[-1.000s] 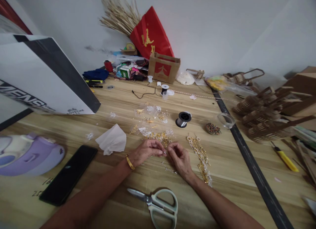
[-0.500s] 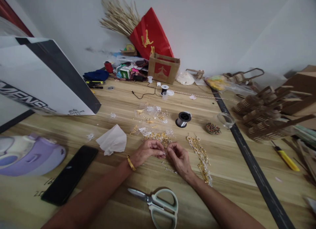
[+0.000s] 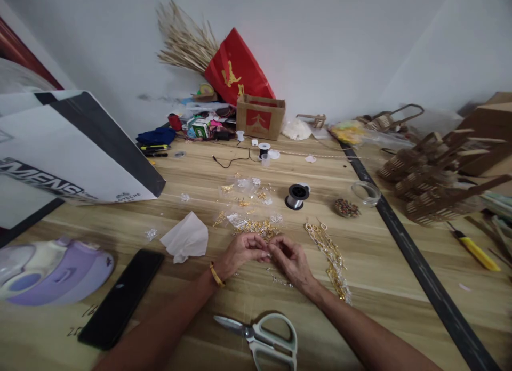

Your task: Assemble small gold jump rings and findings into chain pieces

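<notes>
My left hand [image 3: 246,253] and my right hand [image 3: 291,260] meet fingertip to fingertip, both pinched on something tiny that I cannot make out. Just beyond them lies a pile of small gold and silver pieces [image 3: 256,227]. A short silver chain [image 3: 282,281] rests on the table beneath my right hand. To the right are gold and silver chains with rings [image 3: 330,253]. White-handled scissors [image 3: 260,336] lie nearer, below both hands. Small plastic bags of findings [image 3: 246,187] are spread behind the pile.
A wire spool [image 3: 296,196], a heap of coloured beads [image 3: 346,208] and a glass jar [image 3: 366,194] stand right of centre. At left are a phone [image 3: 122,299], a tissue [image 3: 186,238] and a large box [image 3: 92,152]. A yellow cutter [image 3: 476,249] lies far right.
My two hands have come closer together, their fingertips now meeting. The view has shifted slightly, so the table's things appear a little lower.
</notes>
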A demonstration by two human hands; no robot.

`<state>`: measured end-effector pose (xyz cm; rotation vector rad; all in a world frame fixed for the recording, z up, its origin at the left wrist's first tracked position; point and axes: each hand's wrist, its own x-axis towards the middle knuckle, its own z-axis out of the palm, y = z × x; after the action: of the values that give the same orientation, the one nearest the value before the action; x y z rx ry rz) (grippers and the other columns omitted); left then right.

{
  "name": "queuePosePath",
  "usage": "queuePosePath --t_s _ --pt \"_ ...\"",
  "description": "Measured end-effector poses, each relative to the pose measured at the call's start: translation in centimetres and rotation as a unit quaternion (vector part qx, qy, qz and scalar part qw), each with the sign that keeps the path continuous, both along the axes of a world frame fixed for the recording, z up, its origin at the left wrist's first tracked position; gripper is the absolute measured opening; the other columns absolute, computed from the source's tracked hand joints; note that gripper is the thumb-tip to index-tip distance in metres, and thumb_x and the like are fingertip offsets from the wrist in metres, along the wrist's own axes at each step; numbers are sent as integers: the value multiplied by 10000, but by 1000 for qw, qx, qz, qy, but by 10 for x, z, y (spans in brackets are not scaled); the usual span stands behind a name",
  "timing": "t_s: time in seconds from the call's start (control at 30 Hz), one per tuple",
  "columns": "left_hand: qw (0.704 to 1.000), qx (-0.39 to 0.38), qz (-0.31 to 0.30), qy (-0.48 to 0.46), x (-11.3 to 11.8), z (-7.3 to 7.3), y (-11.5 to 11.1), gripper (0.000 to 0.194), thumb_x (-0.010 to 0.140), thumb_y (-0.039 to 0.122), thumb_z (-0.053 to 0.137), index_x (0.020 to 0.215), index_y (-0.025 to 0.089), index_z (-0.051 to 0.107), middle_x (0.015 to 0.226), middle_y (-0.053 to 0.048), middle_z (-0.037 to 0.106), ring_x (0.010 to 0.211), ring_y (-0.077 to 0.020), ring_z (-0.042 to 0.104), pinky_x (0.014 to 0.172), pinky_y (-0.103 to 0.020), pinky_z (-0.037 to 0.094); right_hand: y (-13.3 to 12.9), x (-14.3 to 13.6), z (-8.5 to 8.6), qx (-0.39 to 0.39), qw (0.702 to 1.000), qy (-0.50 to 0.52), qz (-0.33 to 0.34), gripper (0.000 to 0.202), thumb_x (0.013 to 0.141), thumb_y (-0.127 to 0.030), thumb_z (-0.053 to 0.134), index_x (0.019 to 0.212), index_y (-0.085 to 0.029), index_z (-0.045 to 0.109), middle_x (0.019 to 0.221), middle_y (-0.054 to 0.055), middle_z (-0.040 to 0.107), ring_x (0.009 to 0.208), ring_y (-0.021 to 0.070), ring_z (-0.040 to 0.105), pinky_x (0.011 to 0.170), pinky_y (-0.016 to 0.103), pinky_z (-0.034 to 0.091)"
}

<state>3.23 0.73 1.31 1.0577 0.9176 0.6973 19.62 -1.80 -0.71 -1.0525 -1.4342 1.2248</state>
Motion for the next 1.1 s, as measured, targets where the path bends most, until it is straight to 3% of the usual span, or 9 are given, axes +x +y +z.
queuePosePath --t_s 0.4,0.8,1.1 --pt "1000 21 -16 5 -2 -5 4 267 597 268 768 741 105 612 608 -13 643 586 -122 618 596 -236 481 3 6 -2 -63 998 10 -17 296 805 -459 585 777 -166 558 537 -48 408 455 81 325 413 207 248" --pt "992 101 -36 67 1 -11 -1 150 648 163 683 764 113 603 633 -4 587 573 -92 540 529 -188 425 -1 5 0 18 999 -45 8 246 832 -402 560 785 -164 600 652 5 536 576 123 451 519 226 349" --pt "948 240 -31 204 1 -9 -3 82 673 96 587 737 136 619 628 0 599 568 -100 526 550 -195 406 1 6 -7 48 993 -100 37 190 837 -328 554 776 -157 611 671 8 546 602 127 464 543 229 350"
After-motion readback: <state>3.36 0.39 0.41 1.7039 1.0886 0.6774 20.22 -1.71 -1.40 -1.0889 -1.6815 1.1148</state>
